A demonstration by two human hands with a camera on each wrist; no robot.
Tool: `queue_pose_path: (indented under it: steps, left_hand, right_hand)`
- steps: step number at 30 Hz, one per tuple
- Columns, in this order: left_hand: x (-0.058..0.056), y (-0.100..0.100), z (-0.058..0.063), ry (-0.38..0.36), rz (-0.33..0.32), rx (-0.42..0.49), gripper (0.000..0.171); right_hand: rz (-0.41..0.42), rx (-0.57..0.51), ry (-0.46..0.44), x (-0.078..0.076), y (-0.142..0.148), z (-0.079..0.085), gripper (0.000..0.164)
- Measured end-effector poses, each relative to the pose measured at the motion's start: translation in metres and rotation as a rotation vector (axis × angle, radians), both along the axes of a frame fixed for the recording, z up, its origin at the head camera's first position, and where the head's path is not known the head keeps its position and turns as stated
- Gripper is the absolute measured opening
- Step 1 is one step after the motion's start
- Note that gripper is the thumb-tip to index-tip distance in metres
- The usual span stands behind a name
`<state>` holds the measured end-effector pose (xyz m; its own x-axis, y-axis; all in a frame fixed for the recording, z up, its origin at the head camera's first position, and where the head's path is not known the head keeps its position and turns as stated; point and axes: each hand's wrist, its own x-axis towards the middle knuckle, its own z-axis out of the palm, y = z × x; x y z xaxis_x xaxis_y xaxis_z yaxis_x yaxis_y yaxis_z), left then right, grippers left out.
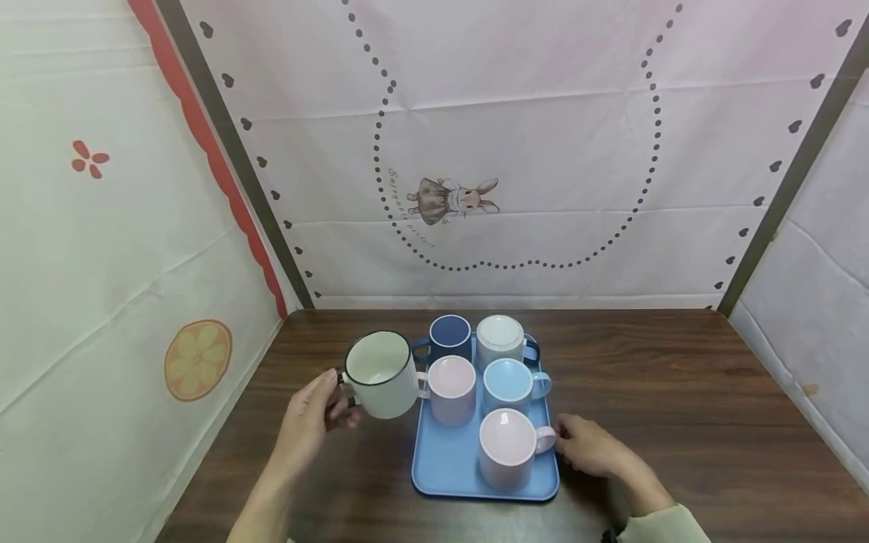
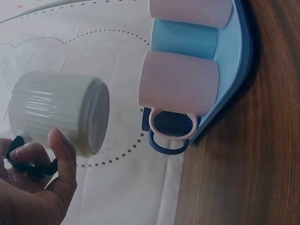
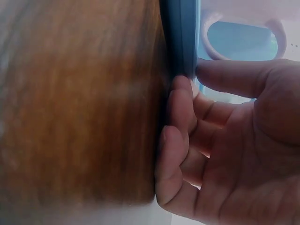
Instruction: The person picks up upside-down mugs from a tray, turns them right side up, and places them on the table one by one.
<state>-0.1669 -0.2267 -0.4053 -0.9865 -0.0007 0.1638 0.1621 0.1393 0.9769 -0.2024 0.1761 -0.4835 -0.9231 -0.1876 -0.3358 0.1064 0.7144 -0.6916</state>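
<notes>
My left hand (image 1: 308,422) grips the dark handle of a white enamel-style mug (image 1: 385,392) with a dark rim, held up just left of the tray. In the left wrist view, the ribbed side of this mug (image 2: 51,110) shows, with fingers curled at its handle. My right hand (image 1: 592,448) is at the right edge of the blue tray (image 1: 444,461). The right wrist view has the thumb on top of the tray rim (image 3: 182,42) and fingertips below it. Nearest that hand is the front pink mug (image 1: 505,460), its handle pointing right.
Also on the tray are a second pink mug (image 1: 451,400), a light blue mug (image 1: 508,388), a navy mug (image 1: 450,333) and a white mug (image 1: 498,339) with a dark handle. A brown wooden table (image 1: 652,392) lies beneath, with printed cloth (image 1: 543,151) behind and at both sides.
</notes>
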Motion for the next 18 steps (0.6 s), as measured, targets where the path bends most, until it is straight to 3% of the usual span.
queue_pose_path:
  steps: [7,13,18]
  left_hand:
    - [-0.014,-0.006,-0.004,-0.091,0.058,0.035,0.051]
    - [-0.033,-0.016,-0.009,-0.175,0.119,0.053,0.046]
    - [-0.048,-0.023,-0.015,-0.215,0.164,0.147,0.04]
  right_hand:
    - [0.006,0.0,0.009,0.0,-0.001,0.002,0.013]
    - [0.014,0.004,0.015,-0.002,0.0,0.001,0.014]
    - [0.019,-0.007,0.016,-0.001,0.002,0.0,0.014]
